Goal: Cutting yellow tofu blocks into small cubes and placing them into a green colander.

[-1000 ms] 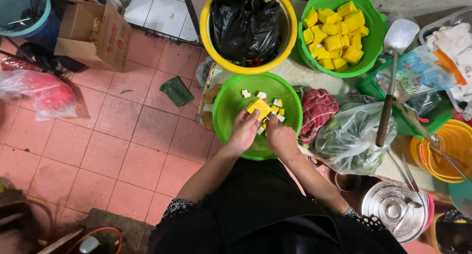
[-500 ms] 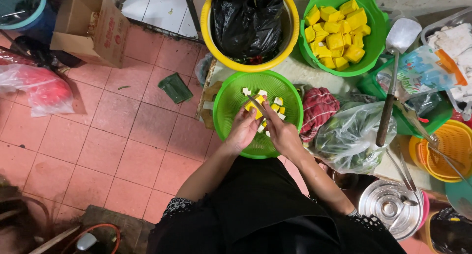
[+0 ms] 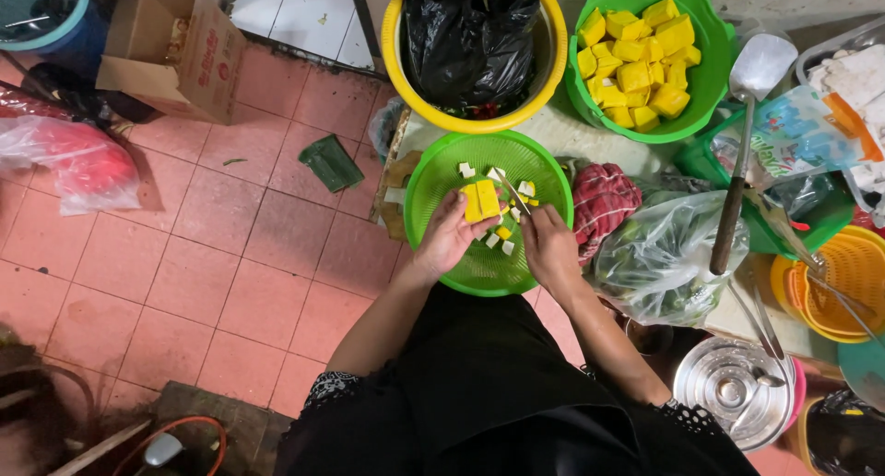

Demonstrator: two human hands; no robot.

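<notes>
Now the left hand (image 3: pixel 449 238) has lifted the yellow block (image 3: pixel 480 200) over the green basket (image 3: pixel 433 176); right hand (image 3: pixel 549 246) grips the knife (image 3: pixel 513 195), slicing.

There is one view only, from a camera on the person's head, aimed almost straight down. It looks past the dark-clothed torso, which fills the 6 o'clock edge, so the forearms run from there up toward 12 o'clock. The left hand (image 3: pixel 449 239) and right hand (image 3: pixel 548 246) sit close to the frame's centre, over a green basket (image 3: pixel 441 174), fairly near the lens. The counter (image 3: pixel 564 133) takes up the side from 12 to 4 o'clock; the tiled floor (image 3: pixel 221 255) lies farther below and fills the side from 7 to 11 o'clock.
</notes>
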